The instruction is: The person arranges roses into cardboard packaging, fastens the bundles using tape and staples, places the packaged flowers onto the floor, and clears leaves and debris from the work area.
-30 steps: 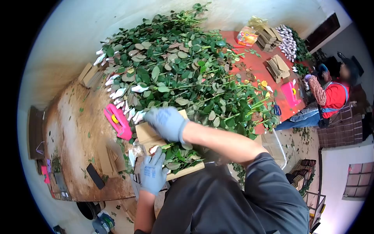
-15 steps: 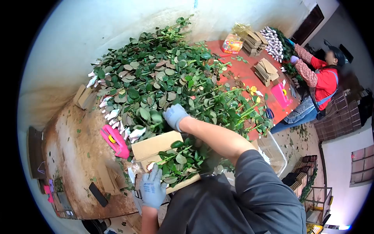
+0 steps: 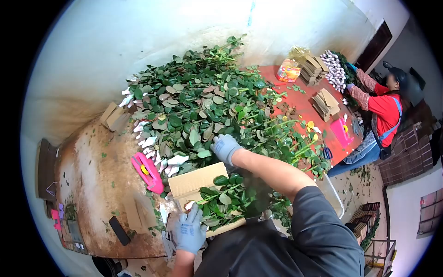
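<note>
My left hand (image 3: 190,233), in a grey-blue glove, has its fingers stretched beside a pale rose head (image 3: 189,205). This rose lies with leafy stems (image 3: 226,198) on an open cardboard wrap (image 3: 198,180) against my front. My right hand (image 3: 226,148), gloved alike, reaches into a large pile of leafy roses (image 3: 194,106). Its fingers are curled around a rose stem, partly hidden by leaves. Close to its left, a rose bud in a white sleeve (image 3: 178,159) points toward the pink stapler-like tool (image 3: 147,171) on the table.
Folded cardboard pieces (image 3: 140,213) and a black phone (image 3: 119,231) lie on the worn table (image 3: 92,184). On the red tabletop (image 3: 300,99) are cardboard stacks (image 3: 326,104), scissors (image 3: 327,153) and another pink tool (image 3: 342,132). A co-worker in red (image 3: 385,108) handles roses at right.
The view has shifted, so the scene sits lower and farther right. Leaves beside my right hand were blurred by motion and are now sharper. My left hand stays by the rose head.
</note>
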Action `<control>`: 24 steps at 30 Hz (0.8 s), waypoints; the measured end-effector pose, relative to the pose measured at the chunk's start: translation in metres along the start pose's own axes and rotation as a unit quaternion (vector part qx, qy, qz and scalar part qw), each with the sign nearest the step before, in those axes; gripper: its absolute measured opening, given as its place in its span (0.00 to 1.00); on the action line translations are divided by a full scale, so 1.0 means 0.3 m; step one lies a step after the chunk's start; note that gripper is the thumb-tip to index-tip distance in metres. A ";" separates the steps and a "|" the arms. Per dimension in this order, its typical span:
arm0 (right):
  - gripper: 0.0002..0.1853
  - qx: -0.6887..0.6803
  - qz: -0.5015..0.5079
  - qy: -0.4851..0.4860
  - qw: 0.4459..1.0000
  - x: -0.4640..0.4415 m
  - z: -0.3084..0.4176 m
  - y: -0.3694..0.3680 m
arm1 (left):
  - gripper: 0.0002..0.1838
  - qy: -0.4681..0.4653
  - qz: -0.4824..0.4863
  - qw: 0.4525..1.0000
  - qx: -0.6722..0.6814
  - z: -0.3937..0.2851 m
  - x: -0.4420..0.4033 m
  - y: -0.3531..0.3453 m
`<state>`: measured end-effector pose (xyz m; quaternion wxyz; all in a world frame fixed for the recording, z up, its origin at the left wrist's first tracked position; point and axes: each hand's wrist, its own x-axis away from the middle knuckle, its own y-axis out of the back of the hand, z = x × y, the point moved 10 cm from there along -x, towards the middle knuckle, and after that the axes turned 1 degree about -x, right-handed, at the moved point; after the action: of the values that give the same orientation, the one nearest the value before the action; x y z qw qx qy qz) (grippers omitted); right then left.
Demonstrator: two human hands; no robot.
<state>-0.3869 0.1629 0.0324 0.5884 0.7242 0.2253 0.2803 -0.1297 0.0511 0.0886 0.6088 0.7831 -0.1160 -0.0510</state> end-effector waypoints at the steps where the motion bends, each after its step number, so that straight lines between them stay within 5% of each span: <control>1: 0.13 -0.015 0.003 -0.003 1.000 -0.015 -0.014 0.020 | 0.33 0.003 -0.003 1.000 -0.003 0.002 -0.003 0.004; 9: 0.24 -0.199 0.033 -0.029 0.979 -0.177 -0.062 -0.067 | 0.28 -0.011 -0.025 1.000 0.011 0.006 0.002 -0.005; 13: 0.20 -0.159 0.153 -0.048 0.974 -0.163 -0.051 -0.213 | 0.27 -0.009 -0.018 0.999 0.035 -0.004 -0.010 0.001; 21: 0.12 0.003 0.030 0.097 0.995 0.002 0.073 -0.061 | 0.31 -0.011 -0.008 0.999 0.037 0.017 0.000 -0.041; 22: 0.13 0.020 0.074 0.117 0.990 0.035 0.087 -0.111 | 0.31 -0.013 -0.009 0.999 0.029 0.013 -0.001 -0.035; 24: 0.13 -0.129 0.122 0.088 0.980 0.093 0.087 -0.227 | 0.31 -0.019 -0.009 0.999 0.026 0.015 0.000 -0.043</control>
<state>-0.3484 0.1763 -0.0341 0.6161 0.6365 0.1484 0.4396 -0.1291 0.0500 0.0749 0.5851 0.7988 -0.1219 -0.0684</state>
